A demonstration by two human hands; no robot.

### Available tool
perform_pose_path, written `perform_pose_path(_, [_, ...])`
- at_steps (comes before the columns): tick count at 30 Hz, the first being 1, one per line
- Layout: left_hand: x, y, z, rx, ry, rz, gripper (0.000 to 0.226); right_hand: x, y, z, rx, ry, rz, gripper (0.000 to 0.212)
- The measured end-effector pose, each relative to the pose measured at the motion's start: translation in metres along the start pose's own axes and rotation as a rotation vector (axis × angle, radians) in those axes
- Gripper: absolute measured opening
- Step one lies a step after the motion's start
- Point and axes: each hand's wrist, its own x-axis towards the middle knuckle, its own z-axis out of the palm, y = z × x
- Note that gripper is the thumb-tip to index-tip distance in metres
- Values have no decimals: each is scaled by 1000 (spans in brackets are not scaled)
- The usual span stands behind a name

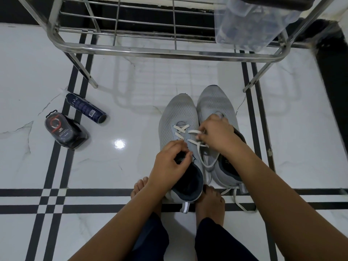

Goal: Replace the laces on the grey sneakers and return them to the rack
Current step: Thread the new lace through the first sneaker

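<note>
Head view: rack [169, 51] stands beyond both grips. Left sneaker [178, 113] lies under them, right sneaker [212, 98] beneath the right wrist. Left hand [169, 163] curls round the left sneaker's dark inner edge; right hand [216, 134] pinches the lace [194, 131], threaded just left of its fingertips.

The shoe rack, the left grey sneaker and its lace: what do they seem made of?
Shoe rack: polished metal tube, probably steel; it gleams. Left grey sneaker: matte mesh fabric; tiny holes show. Lace: flat woven textile, off-white; fibre unclear.
</note>
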Motion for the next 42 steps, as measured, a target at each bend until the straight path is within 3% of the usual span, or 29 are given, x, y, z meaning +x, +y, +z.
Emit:
perform_pose_path(4, [6,9,-9,-63,122,-83,13,-7,-7,-8,-19,-43,-3,20])
perform_pose_path(8, [19,23,-12,-59,25,-233,17,-16,-19,-25,715,-164,48,20])
perform_pose_path(12, [32,33,-12,17,-18,-336,31,-17,-23,-26,903,-193,97,15])
perform_pose_path(16, [34,40,-18,-16,21,-217,25,-15,-24,-22,983,-141,116,12])
perform_pose_path(19, [34,37,-23,87,14,-111,16,-10,-19,-23,906,-73,135,8])
perform_pose_path(22, [37,31,-30,55,29,-186,23,-5,-12,-23,623,14,17,18])
perform_pose_path(24, [40,31,-35,38,-32,-249,26,-4,-15,-21,562,-45,-138,32])
perform_pose_path(26, [42,30,-40,-4,-92,-312,24,-5,-21,-20,567,-135,-218,24])
perform_pose_path(34, [46,20,-71,-124,-241,-459,31,4,-4,-25,400,-189,-183,4])
perform_pose_path(38, [55,34,-64,-89,-359,-445,29,3,-18,-28,420,-260,-290,23])
perform_pose_path(42, [58,30,-70,-104,-310,-436,30,1,-8,-39,462,-303,-263,14])
